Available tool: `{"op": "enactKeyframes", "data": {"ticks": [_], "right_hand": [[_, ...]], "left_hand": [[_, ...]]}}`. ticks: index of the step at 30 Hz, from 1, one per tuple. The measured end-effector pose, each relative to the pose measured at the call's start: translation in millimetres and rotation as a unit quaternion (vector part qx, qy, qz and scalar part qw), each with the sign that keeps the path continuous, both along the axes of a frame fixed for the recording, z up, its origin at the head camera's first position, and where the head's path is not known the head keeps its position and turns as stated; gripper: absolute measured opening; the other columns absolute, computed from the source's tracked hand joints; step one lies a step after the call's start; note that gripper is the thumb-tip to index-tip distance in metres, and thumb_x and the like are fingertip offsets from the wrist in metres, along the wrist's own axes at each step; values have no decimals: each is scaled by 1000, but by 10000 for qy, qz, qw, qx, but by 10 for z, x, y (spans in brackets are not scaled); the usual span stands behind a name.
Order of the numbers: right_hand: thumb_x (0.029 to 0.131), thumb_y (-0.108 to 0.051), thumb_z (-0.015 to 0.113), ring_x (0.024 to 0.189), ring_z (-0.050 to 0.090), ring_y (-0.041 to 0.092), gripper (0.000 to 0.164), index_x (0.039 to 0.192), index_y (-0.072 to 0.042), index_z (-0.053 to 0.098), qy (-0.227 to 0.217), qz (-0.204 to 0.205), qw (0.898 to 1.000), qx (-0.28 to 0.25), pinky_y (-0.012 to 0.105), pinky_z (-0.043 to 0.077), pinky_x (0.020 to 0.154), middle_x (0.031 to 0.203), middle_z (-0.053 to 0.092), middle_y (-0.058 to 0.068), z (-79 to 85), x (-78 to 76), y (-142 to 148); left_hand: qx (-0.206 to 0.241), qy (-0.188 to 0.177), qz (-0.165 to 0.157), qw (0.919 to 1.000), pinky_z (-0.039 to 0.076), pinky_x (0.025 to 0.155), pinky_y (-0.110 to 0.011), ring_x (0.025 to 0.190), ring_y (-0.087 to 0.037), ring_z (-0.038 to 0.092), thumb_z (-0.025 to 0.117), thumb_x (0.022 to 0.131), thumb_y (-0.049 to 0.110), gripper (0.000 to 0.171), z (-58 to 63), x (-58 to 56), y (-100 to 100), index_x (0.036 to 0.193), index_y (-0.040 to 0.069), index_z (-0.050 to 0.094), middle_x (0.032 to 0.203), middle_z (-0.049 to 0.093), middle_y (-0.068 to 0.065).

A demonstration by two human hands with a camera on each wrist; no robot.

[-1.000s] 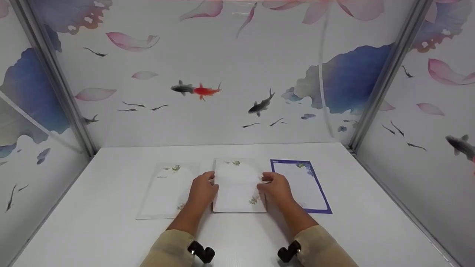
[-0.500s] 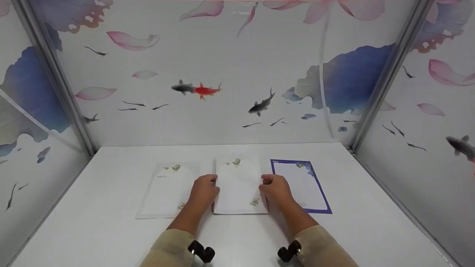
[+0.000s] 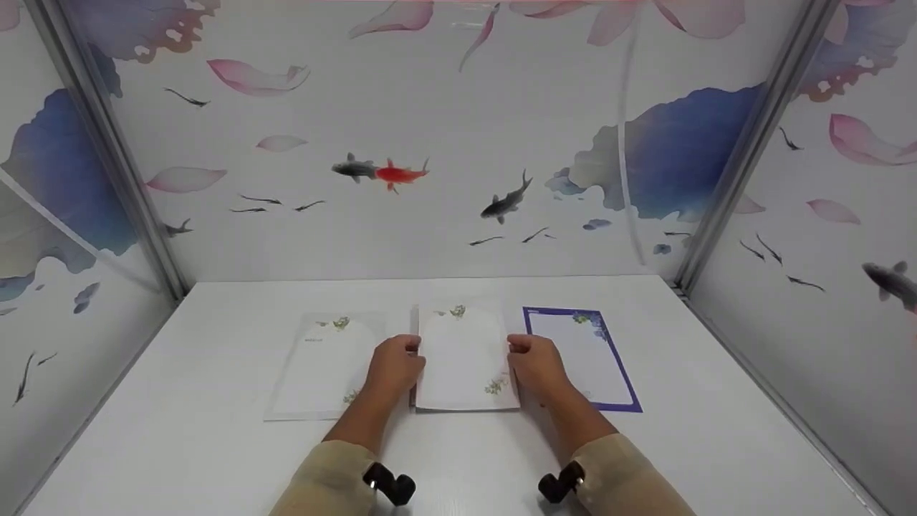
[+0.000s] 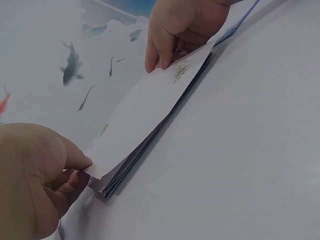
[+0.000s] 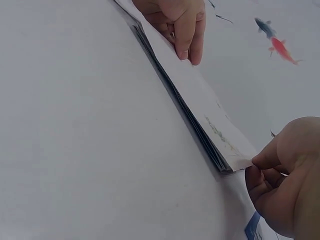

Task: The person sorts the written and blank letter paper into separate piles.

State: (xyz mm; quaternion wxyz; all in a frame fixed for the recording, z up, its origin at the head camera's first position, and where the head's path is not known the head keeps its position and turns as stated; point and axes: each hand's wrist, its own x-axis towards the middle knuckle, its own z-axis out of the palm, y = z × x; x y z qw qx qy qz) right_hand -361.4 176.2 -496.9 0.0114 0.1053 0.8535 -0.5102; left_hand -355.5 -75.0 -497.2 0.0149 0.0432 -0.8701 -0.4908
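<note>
In the head view, a pale sheet of paper (image 3: pixel 462 358) with small green plant prints tops a stack in the middle of the table. My left hand (image 3: pixel 395 367) pinches its left edge between thumb and fingers. On the opposite edge, my right hand (image 3: pixel 537 365) pinches the same sheet. Both wrist views show the sheet raised slightly off the dark-edged layers of the stack (image 5: pixel 187 107) under it. Parts of the fingers beneath the sheet are hidden.
Left of the stack lies another pale printed sheet (image 3: pixel 315 373), partly behind the left hand. A purple-bordered sheet (image 3: pixel 594 365) lies to the right, partly covered by the right hand. Printed panels (image 3: pixel 444 244) enclose the white table (image 3: pixel 179 430) at the back and sides.
The top sheet has shifted slightly to the right over the stack, showing more of the stack's left edge. Both hands have moved slightly with it.
</note>
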Motion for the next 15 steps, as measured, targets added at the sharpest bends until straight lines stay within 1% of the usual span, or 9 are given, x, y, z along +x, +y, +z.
{"op": "enactKeyframes", "data": {"ticks": [3, 8, 12, 15], "right_hand": [[104, -11, 63, 136, 62, 30, 43, 148, -12, 65, -20, -39, 10000, -39, 48, 52, 118, 143, 68, 12, 36, -14, 53], [105, -9, 60, 134, 62, 29, 42, 146, -10, 66, -1, -139, 9991, -396, 47, 52, 117, 143, 68, 14, 108, -28, 226], [107, -9, 57, 134, 64, 32, 41, 147, -8, 64, 84, -94, 9986, -509, 47, 54, 116, 144, 66, 17, 150, -7, 389], [108, -11, 57, 133, 64, 33, 42, 149, -10, 63, -18, -124, 9984, -544, 47, 55, 115, 146, 65, 17, 159, 11, 538]], "left_hand": [[75, 32, -74, 9999, 54, 114, -48, 134, -32, 66, 65, 101, 11, 43, 7, -2, 32, 144, 6, 66, 141, 70, -14], [221, 148, -387, 9989, 56, 112, -47, 134, -29, 67, 63, 101, 10, 49, 20, -19, 137, 151, 9, 61, 149, 66, -11], [405, 128, -523, 9977, 57, 110, -46, 133, -28, 67, 63, 101, 9, 52, 57, -18, 284, 153, 11, 58, 151, 65, -10], [484, 117, -553, 9972, 58, 109, -44, 132, -27, 68, 64, 100, 8, 52, 67, -9, 440, 151, 11, 60, 149, 66, -9]]}}
